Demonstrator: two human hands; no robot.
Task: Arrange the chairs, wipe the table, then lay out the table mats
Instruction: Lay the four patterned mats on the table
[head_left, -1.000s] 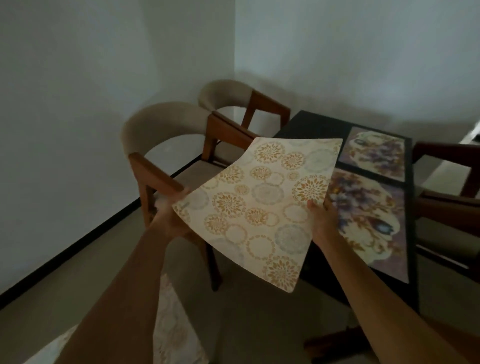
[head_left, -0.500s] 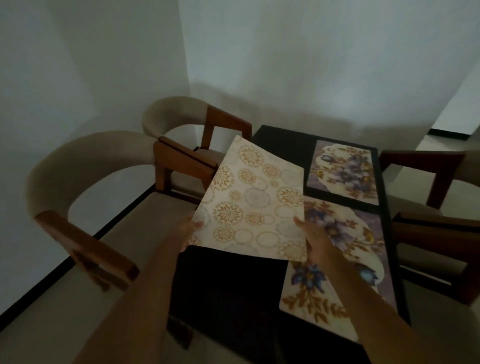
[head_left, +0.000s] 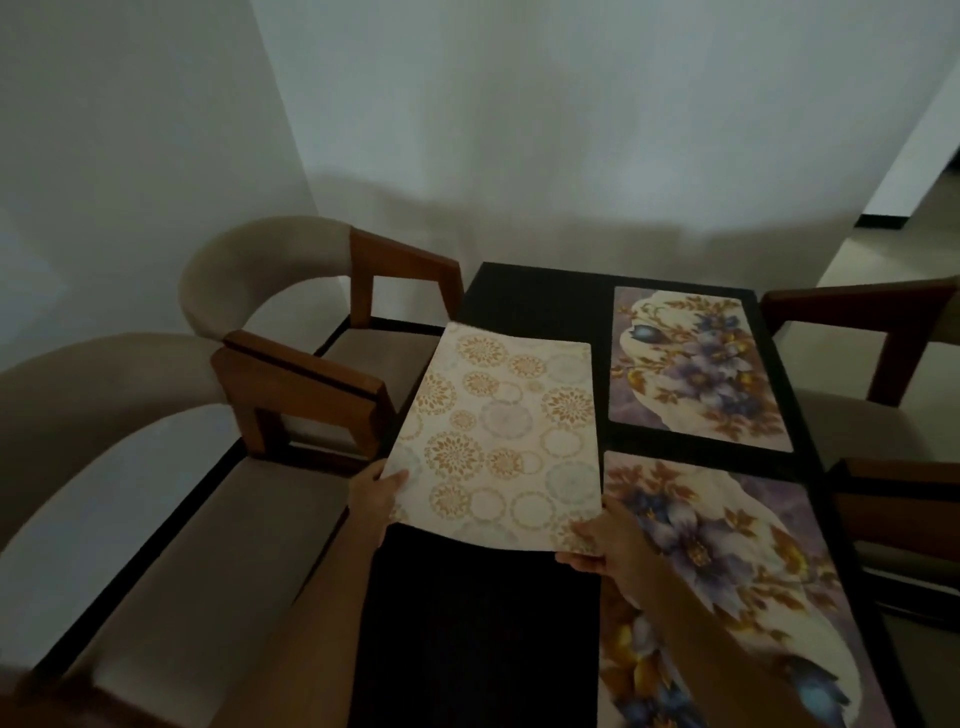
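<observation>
A cream table mat (head_left: 498, 431) with gold and pale blue circle patterns hangs over the far left part of the dark table (head_left: 467, 634). My left hand (head_left: 375, 499) grips its near left corner. My right hand (head_left: 602, 540) pinches its near right corner. The mat's far edge reaches toward the table's far left. Two purple floral mats lie along the right side: one far (head_left: 696, 369), one near (head_left: 727, 587).
Two beige cushioned chairs with wooden arms stand at the table's left, one far (head_left: 311, 291) and one near (head_left: 171, 499). Two more chairs (head_left: 883, 343) stand at the right. White walls close in behind and to the left.
I have stepped closer to the table. The cream mat has moved from beside the chairs to above the table's left side and has sunk lower, with both hands still holding it.
</observation>
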